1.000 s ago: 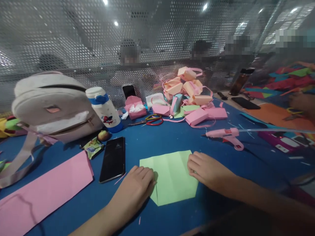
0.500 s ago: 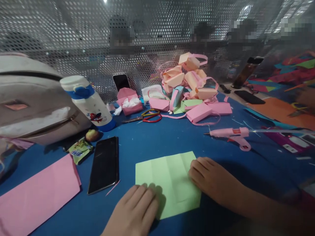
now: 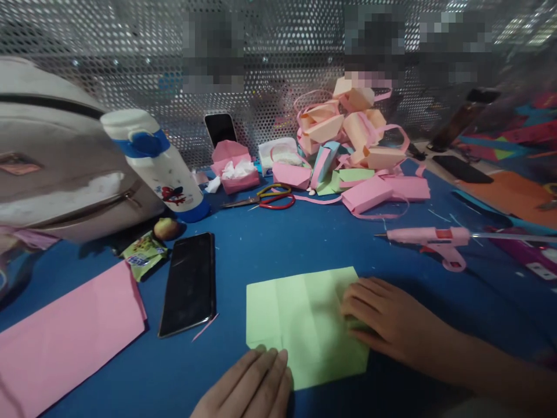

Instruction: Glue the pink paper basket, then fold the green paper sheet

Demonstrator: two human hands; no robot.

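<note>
A light green sheet of paper (image 3: 300,313) with faint crease lines lies on the blue table in front of me. My left hand (image 3: 255,383) rests flat on its lower left corner, fingers stretched out side by side. At the sheet's right edge is my right hand (image 3: 383,316), its fingers curled and closed on the paper, a bit of green showing between thumb and fingers. To the left lie a black phone (image 3: 189,284) and a thin pink paper strip (image 3: 204,328). A larger pink paper piece (image 3: 73,337) sits further left.
A pink glue gun (image 3: 435,235) lies right of centre. Scissors (image 3: 270,197) rest before a heap of folded paper baskets (image 3: 357,133). A bottle (image 3: 156,165), a green snack packet (image 3: 145,255) and a grey bag (image 3: 65,157) stand left. Behind is a perforated metal screen (image 3: 270,35).
The view has shifted a little, so most things appear further right. My right hand's fingers have curled at the sheet's right edge. My left hand stays at its lower left corner.
</note>
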